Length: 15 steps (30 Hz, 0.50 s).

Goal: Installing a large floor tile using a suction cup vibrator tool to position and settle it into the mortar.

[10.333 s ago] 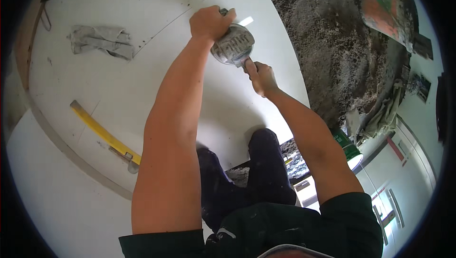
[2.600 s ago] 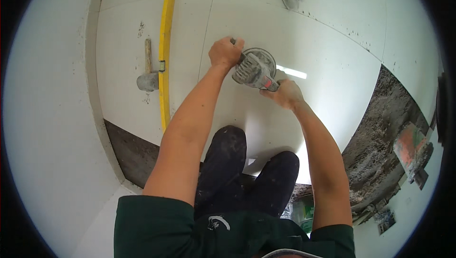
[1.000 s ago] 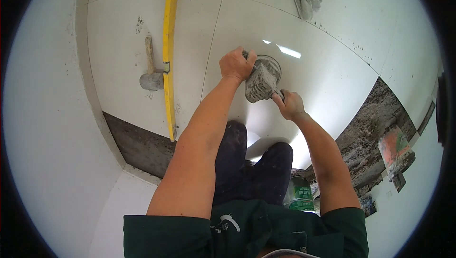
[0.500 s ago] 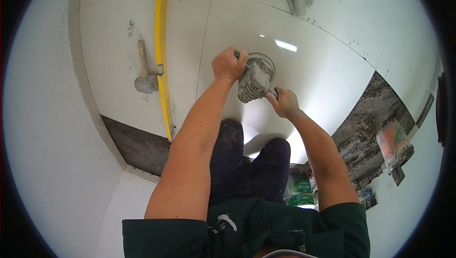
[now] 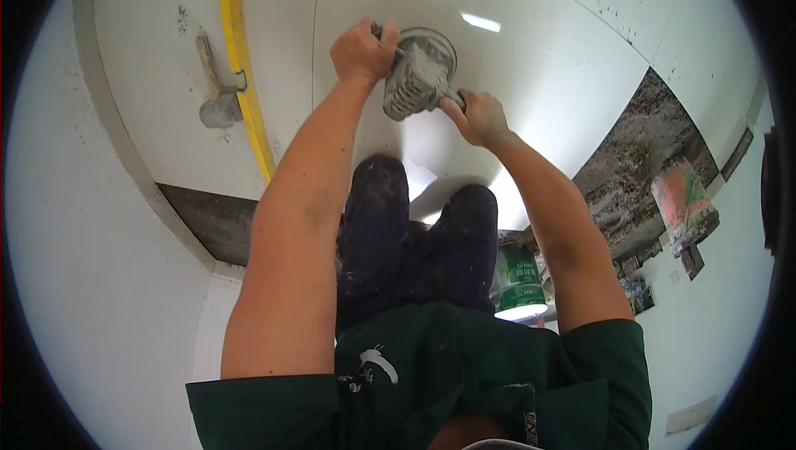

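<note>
A dusty grey handheld tile vibrator [image 5: 417,81], with a ribbed body and a round disc at its far end, rests on a large pale floor tile [image 5: 531,60]. My left hand [image 5: 365,50] is closed round its handle on the left. Lower down on the right, my right hand [image 5: 479,117] grips another handle, thumb laid along it. The disc is partly covered by the body, and its underside is hidden.
Left of my arms lie a long yellow spirit level [image 5: 235,31] and a mallet [image 5: 219,108]. Dark untiled mortar bed [image 5: 643,147] shows at right, beside a stained orange-and-white bag [image 5: 681,201]. A green-labelled bucket [image 5: 520,276] stands by my legs. A white wall [image 5: 62,201] borders the left.
The whole view has shifted, so the floor, vibrator and hands sit higher in the picture. The grey cloth at the top has left view. Both hands keep their grip.
</note>
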Motion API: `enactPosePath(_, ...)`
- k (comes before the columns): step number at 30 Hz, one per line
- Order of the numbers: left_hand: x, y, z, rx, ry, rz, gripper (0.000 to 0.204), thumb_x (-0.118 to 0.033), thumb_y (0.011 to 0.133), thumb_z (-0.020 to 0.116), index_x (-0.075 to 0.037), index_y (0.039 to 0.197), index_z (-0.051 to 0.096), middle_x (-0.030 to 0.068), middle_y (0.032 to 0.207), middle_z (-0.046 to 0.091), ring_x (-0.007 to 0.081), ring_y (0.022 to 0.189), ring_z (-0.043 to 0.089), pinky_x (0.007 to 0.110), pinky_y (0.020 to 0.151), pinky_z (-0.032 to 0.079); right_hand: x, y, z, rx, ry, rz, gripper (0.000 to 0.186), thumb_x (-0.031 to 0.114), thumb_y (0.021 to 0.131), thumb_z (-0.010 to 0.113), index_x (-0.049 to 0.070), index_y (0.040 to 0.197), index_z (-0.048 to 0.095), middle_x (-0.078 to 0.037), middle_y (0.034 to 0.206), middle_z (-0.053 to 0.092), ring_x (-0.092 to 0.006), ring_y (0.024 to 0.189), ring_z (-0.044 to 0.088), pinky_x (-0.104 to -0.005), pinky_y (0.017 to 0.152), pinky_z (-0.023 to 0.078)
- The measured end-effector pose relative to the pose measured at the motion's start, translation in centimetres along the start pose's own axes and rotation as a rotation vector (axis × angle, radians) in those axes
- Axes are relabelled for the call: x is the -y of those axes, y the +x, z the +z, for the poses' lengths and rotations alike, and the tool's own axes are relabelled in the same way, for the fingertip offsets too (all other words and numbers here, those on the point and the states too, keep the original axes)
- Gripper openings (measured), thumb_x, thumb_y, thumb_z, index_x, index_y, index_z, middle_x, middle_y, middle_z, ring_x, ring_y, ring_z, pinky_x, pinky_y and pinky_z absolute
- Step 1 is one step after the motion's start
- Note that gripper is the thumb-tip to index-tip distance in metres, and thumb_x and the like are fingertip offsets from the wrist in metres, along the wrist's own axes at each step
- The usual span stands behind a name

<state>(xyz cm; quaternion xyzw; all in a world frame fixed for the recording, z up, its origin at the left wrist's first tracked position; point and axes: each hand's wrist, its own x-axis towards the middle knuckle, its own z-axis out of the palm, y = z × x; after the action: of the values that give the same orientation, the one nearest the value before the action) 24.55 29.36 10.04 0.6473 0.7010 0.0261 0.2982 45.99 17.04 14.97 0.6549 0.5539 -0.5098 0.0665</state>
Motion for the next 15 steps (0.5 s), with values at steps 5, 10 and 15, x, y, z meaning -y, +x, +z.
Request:
enactPosePath(5, -0.66, 0.36, -0.13, 0.029, 0.009, -0.021, 0.050, -0.054, 0.087, 0.056, -0.006, 0.080, 0.067, 0.0185, 0.076, 0.070, 0.0413, 0.074, 0.067, 0.052, 0.068, 0.053, -0.41, 0.22, 0.30, -0.003, -0.011, 0.019, 0.069, 0.065, 0.095, 0.050, -0.001, 0.086, 0.068, -0.024, 0.077, 0.068, -0.0430, 0.080, 0.067, -0.0502, 0.075, 0.053)
enactPosePath(10, -0.55, 0.29, -0.13, 0.019, 0.051, -0.027, 0.053, -0.056, 0.088, 0.053, -0.006, 0.082, 0.069, 0.0206, 0.082, 0.071, 0.0422, 0.081, 0.068, 0.051, 0.072, 0.053, -0.52, 0.23, 0.66, -0.002, -0.042, 0.037, 0.073, 0.068, 0.095, 0.047, -0.001, 0.086, 0.070, -0.023, 0.078, 0.069, -0.0425, 0.081, 0.068, -0.0497, 0.076, 0.053)
enactPosePath(15, -0.87, 0.92, -0.13, 0.013, 0.015, -0.009, 0.054, -0.056, 0.088, 0.053, -0.005, 0.085, 0.071, 0.0216, 0.085, 0.072, 0.0430, 0.084, 0.068, 0.052, 0.074, 0.054, -0.73, 0.48, 0.32, -0.043, -0.023, 0.018, 0.074, 0.068, 0.095, 0.046, -0.001, 0.087, 0.071, -0.023, 0.078, 0.069, -0.0424, 0.081, 0.068, -0.0495, 0.076, 0.053)
